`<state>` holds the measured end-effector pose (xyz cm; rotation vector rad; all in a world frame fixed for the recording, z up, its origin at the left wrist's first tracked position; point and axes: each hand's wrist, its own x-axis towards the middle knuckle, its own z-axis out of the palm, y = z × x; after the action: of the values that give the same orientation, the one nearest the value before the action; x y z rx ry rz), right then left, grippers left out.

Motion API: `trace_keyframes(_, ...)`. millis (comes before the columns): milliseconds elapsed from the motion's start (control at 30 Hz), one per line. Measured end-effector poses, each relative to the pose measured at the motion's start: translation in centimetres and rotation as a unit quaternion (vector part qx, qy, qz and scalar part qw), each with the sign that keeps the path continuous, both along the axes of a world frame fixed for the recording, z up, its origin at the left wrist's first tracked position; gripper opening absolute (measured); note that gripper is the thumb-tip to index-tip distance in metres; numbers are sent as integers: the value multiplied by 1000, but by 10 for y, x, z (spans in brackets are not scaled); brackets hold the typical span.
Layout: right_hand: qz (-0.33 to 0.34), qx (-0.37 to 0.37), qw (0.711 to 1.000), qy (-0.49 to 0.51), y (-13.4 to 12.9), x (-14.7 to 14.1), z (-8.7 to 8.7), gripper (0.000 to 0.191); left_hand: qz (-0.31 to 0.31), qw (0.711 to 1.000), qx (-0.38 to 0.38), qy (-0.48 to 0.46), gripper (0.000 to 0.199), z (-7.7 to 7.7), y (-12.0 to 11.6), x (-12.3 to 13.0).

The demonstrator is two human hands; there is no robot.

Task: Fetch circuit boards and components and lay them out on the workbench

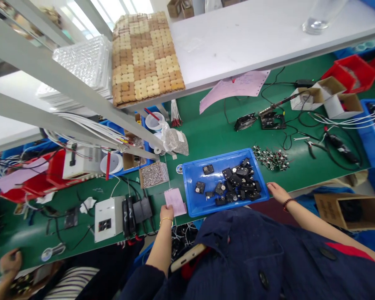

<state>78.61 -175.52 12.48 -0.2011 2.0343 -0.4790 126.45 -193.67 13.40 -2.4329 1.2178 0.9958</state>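
Observation:
My left hand (166, 213) rests at the lower left corner of a pink paper (175, 201) on the green bench, its fingers bent and their tips hard to make out. At the right end of a blue tray (203, 166), my right hand (277, 192) touches the rim or the bench edge beside it; its fingers are too small to read clearly. Inside the tray lie several black square parts (236, 180), heaped mostly toward the right side. A pile of small parts with wires (271, 158) lies on the bench just beyond the tray's upper right corner.
A soldering iron stand (271, 120), pliers (311, 149) and a black power tool (340, 146) lie at the right. A box of small metal pieces (153, 175) and a white device (108, 219) stand left. Another person's hand (11, 262) is far left. A shelf (237, 37) overhangs the bench.

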Motion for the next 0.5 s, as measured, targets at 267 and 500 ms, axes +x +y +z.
trace_keyframes(267, 56, -29, 998, 9, 2, 25, -4, 51, -181, 980, 38, 77, 45, 10, 19, -49)
trace_keyframes(500, -12, -53, 998, -16, 3, 28, -3, 36, -213, 976, -22, 23, 44, 7, 31, -67)
